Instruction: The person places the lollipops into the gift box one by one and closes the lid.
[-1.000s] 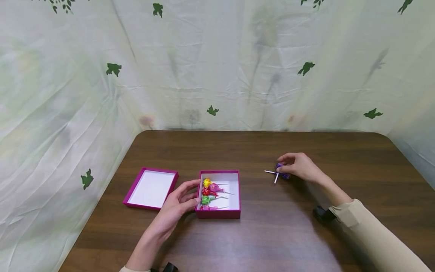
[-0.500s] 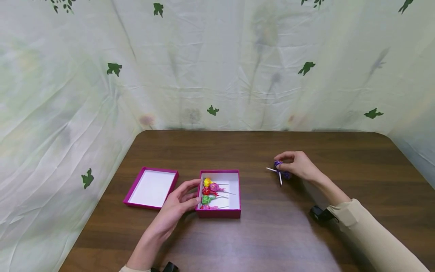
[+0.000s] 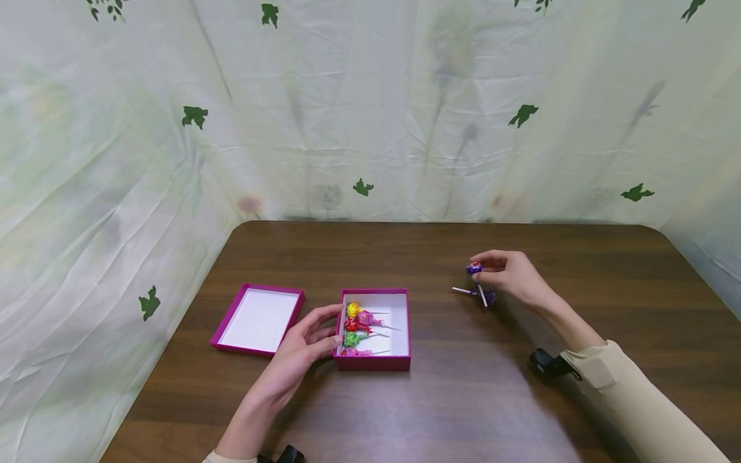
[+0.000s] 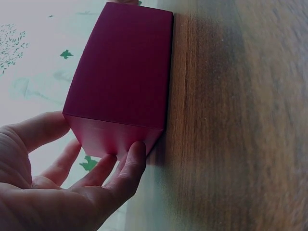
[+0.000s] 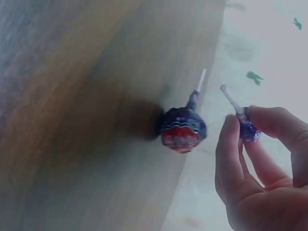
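My right hand (image 3: 512, 278) pinches a purple-wrapped lollipop (image 3: 474, 269) between thumb and fingertips, just above the table. In the right wrist view, this lollipop (image 5: 249, 130) has its white stick pointing up and left. Below the hand lies another purple lollipop (image 3: 490, 298), with a red patch on its wrapper (image 5: 180, 137). My left hand (image 3: 305, 341) rests its fingertips against the left wall of a magenta box (image 3: 373, 364), and the left wrist view shows several fingertips touching that outer side (image 4: 113, 134). Inside lie several lollipops: yellow (image 3: 353, 310), red, pink and green (image 3: 352, 339).
A magenta lid (image 3: 267, 319) with a white inside lies left of the box, close to my left forearm. The brown wooden table (image 3: 440, 399) ends at a pale curtain (image 3: 382, 116) with green leaf shapes along its back and left sides.
The right hand has lifted one purple lollipop slightly, away from the other one, which stays on the table. The left hand and the box have kept their place.
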The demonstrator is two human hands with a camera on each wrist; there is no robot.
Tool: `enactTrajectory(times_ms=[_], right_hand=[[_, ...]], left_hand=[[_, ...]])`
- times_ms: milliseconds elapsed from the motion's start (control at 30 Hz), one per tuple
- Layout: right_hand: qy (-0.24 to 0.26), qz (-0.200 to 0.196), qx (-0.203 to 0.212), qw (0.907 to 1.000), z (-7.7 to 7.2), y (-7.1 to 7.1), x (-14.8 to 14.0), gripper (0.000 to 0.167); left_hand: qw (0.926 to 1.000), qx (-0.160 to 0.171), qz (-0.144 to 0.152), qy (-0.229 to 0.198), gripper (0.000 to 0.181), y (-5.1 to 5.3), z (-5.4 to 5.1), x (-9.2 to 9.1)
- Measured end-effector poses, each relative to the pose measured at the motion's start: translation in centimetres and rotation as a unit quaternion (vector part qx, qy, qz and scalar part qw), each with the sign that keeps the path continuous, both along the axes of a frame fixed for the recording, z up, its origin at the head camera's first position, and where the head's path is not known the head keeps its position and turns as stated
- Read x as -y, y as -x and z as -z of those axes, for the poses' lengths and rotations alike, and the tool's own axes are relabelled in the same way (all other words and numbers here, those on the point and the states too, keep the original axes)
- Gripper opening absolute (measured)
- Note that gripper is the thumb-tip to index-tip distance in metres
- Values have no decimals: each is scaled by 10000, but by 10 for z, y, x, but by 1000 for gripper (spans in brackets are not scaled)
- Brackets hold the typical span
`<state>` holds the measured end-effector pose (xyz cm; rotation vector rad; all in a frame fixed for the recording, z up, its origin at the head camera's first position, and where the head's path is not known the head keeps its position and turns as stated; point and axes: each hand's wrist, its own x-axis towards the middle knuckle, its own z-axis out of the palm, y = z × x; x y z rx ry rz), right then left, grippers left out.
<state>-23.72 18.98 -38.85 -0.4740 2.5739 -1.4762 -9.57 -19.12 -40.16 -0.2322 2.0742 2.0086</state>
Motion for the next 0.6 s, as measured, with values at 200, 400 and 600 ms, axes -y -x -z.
enactTrajectory(times_ms=[200, 400, 600], right_hand=[[332, -190, 197, 9991, -6, -7, -2, 33], [290, -339, 276, 9986, -9, -17, -5, 34], [440, -410, 202, 9980, -13, -25, -6, 36]], left_hand=[[10000, -17, 18, 1, 50, 0, -1, 0], [10000, -5, 5, 17, 51, 0, -1, 0], [10000, 12, 7, 31, 50, 0, -1, 0]])
